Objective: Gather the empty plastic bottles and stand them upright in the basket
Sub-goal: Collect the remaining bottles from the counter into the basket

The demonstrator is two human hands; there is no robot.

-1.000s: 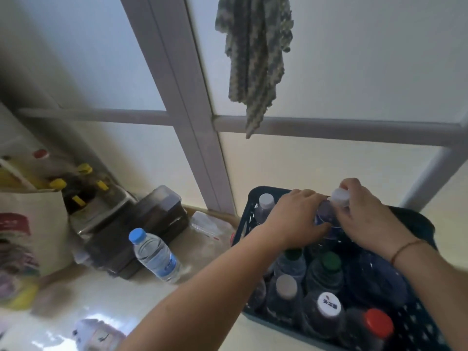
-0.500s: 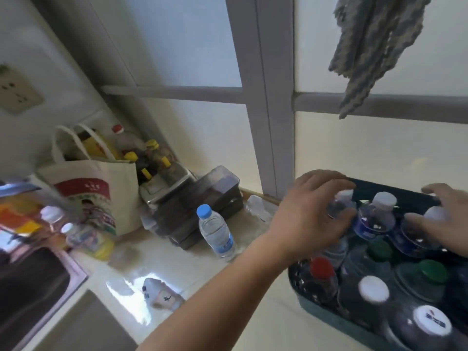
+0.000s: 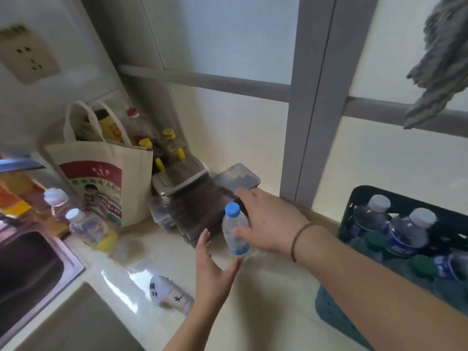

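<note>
From the head view, the blue-capped bottle (image 3: 236, 231) stands upright on the pale bench (image 3: 273, 300) at the centre of the frame, clear plastic with a blue label band low on its body, in front of a dark lidded container (image 3: 202, 206). My right hand (image 3: 269, 224) comes in from the right, palm against the bottle's right side, thumb crossing its front and fingers reaching behind it; the grip is curled about the bottle but I cannot tell whether it has closed tight. A dark cord bracelet (image 3: 298, 240) sits on that wrist. My left hand (image 3: 215, 272) rises from the bottom centre, palm open and fingers spread, one fingertip just touching the bottle's base; its grip holds nothing.

The dark blue basket (image 3: 359, 198) sits at the right edge, already holding upright bottles with white and green caps (image 3: 405, 231). A small bottle with a white printed label (image 3: 169, 293) lies on its side on the bench, lower centre, just left of my left wrist. At the left, two white-capped bottles (image 3: 83, 226) stand near a steel sink (image 3: 38, 269), beside a cloth tote bag (image 3: 106, 183).
</note>
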